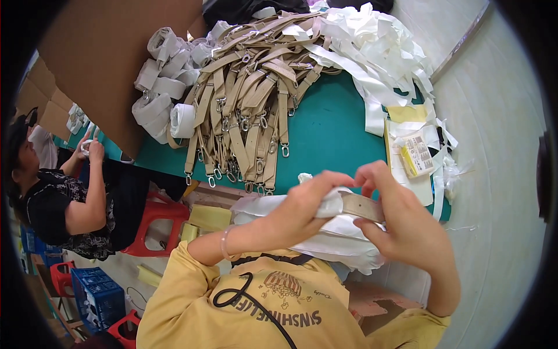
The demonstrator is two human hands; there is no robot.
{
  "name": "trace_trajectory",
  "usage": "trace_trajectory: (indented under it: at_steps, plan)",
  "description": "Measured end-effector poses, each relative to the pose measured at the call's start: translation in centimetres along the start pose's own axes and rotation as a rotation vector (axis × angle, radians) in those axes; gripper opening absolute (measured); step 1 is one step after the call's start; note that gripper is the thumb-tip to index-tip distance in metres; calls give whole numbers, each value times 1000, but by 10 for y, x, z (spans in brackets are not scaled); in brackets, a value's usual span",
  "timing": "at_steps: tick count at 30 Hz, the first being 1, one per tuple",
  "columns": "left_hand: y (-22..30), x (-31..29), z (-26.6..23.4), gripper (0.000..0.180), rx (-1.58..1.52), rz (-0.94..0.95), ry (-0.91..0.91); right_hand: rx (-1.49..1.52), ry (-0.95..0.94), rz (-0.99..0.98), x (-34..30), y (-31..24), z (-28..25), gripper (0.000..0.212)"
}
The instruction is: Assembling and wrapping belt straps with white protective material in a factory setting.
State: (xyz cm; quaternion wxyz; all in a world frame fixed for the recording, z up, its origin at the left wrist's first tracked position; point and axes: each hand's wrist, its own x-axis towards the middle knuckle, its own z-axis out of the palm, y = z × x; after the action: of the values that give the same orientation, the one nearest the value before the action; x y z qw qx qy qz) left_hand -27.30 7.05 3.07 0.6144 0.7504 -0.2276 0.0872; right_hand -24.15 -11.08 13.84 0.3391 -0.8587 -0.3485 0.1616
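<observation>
A beige strap (pixel 362 206) with a small hole in it is stretched between my two hands, above the table's near edge. My left hand (pixel 308 200) grips its left part, where a white wrapping strip (pixel 331 205) covers it. My right hand (pixel 401 224) pinches the bare part between thumb and fingers. White sheet material (pixel 331 247) lies below, over my lap. Ahead, a heap of beige straps (pixel 250 104) with metal clips hangs over the edge of the green table (pixel 328 131). Rolled straps wrapped in white (pixel 154 116) are stacked left of the heap.
Loose white strips (pixel 372 35) are piled at the far right of the table. A yellow-and-white packet (pixel 417 156) lies on a pad near the right edge. Leftward are a cardboard panel (pixel 104 58), a seated co-worker (pixel 64 203), a red stool (pixel 157 227) and a blue crate (pixel 99 294).
</observation>
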Motion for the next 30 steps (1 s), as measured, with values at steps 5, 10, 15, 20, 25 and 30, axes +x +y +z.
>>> trace_trajectory:
  at_steps: [5, 10, 15, 20, 25, 30]
  plan:
    - [-9, 2, -25, 47, 232, 91, -17, 189, -14, 261, -43, 75, 39, 48]
    - [-24, -1, -6, 54, 145, 55, -120, -146, 497, -69, -60, 39, -1, 47]
    - [-32, -10, 4, 76, 85, 50, -161, -435, 227, 9, -45, 0, -13, 47]
    - [-43, -15, -1, 89, 207, 143, -157, -425, 204, -10, -34, 5, -5, 52]
    - [-78, -52, 2, 70, 234, -27, -176, -431, 194, 6, -26, 3, -7, 52]
    - [-78, -52, -2, 58, 21, -139, -235, -542, 76, -106, -24, 6, -5, 51]
